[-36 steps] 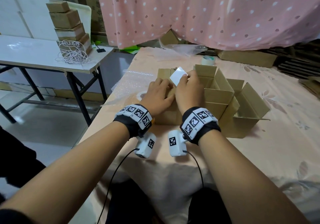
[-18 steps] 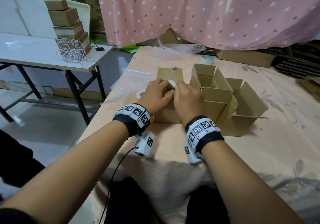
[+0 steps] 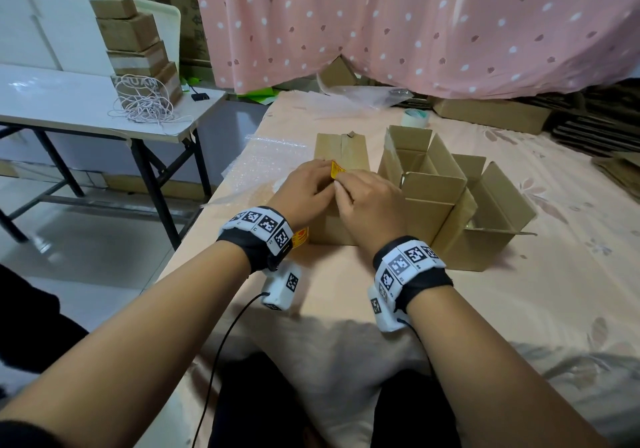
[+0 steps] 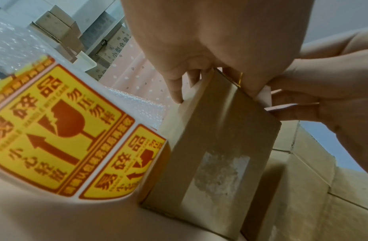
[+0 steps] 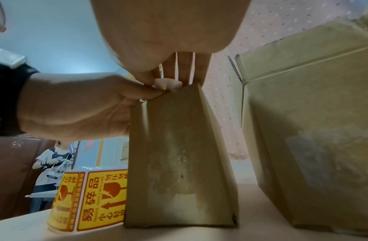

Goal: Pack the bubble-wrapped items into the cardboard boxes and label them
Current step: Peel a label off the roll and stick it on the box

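Observation:
A closed cardboard box [image 3: 349, 149] stands on the pink-covered table [image 3: 346, 291]. A yellow fragile label [image 3: 337, 170] lies on the box's top, near its front edge. My left hand [image 3: 313, 184] and right hand [image 3: 360, 194] meet over it, and both pinch the label with curled fingers. In the left wrist view a thin yellow edge of the label [image 4: 240, 78] shows between the two hands above the box [image 4: 216, 146]. In the right wrist view the left hand's thumb [image 5: 142, 91] meets the right hand's fingers [image 5: 179, 71] at the box's [image 5: 179, 163] top edge.
A roll of yellow fragile labels [image 4: 65, 130] lies just left of the box, under my left wrist. Open cardboard boxes [image 3: 446, 191] stand against its right side. Bubble wrap [image 3: 273, 160] lies to the left, a tape roll [image 3: 415, 117] behind. A white side table [image 3: 69, 101] carries stacked boxes.
One second ago the label was held up over the box with its white back showing. Both hands have since lowered it onto the box top, yellow face up.

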`<action>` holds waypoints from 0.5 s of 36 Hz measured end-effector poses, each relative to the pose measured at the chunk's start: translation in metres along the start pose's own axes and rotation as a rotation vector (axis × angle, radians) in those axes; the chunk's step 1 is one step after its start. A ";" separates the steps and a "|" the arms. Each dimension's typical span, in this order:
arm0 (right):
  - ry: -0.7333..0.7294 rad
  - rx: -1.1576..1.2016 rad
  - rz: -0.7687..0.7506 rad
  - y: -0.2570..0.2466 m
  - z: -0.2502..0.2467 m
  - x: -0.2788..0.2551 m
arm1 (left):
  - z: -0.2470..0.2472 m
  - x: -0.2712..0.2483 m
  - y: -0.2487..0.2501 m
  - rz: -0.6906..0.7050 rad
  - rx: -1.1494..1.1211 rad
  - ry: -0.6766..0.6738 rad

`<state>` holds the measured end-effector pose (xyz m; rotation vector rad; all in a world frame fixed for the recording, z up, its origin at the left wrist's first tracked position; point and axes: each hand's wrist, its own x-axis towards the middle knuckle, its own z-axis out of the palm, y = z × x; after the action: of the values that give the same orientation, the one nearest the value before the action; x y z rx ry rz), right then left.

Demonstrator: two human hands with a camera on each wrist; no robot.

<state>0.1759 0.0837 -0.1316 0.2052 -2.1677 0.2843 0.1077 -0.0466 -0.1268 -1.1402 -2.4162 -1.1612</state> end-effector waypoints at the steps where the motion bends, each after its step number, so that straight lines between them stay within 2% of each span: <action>1: -0.002 0.013 0.003 0.000 0.000 0.000 | -0.001 0.000 -0.001 0.009 -0.016 -0.006; 8: 0.013 0.156 0.090 -0.004 -0.004 0.000 | 0.001 -0.001 -0.010 0.038 0.006 -0.020; 13: -0.041 0.455 0.450 0.002 0.001 0.013 | 0.002 -0.001 -0.008 0.075 0.042 0.041; 16: -0.202 0.506 0.646 0.009 0.000 0.026 | 0.002 -0.001 -0.009 0.098 0.057 0.048; 18: -0.358 0.461 0.672 0.015 0.000 0.032 | 0.003 -0.002 -0.011 0.091 0.074 0.041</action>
<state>0.1536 0.0970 -0.1073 -0.2481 -2.4381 1.2096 0.1013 -0.0493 -0.1359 -1.1785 -2.3300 -1.0478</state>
